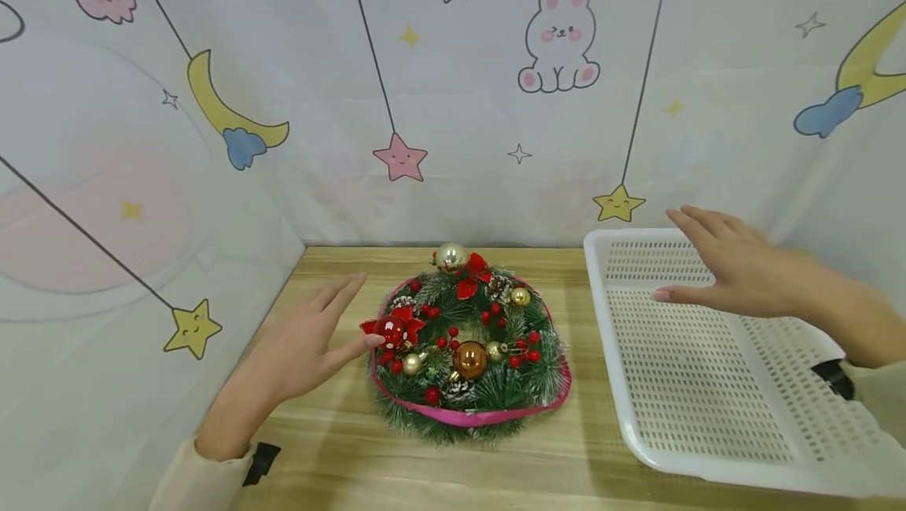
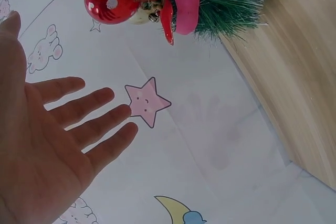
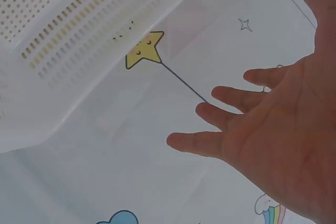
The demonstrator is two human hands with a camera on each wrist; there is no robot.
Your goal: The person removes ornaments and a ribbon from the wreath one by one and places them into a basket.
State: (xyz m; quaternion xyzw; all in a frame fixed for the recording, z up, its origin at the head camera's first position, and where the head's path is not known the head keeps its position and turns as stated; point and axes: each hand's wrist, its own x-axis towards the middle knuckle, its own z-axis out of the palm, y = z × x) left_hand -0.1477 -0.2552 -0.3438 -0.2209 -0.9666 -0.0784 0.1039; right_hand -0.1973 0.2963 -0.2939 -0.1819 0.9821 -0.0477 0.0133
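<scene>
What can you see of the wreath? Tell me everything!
The wreath is round and bushy, with green, needle-like sprigs that look plastic. Its shiny balls include a spotted red ball, a brown ball, a gold ball and a pale ball at the far edge. There are red berries, red petals and white-tipped pine cones. A pink ribbon runs round it. It rests on the table. The left hand is close beside it, not gripping it.
</scene>
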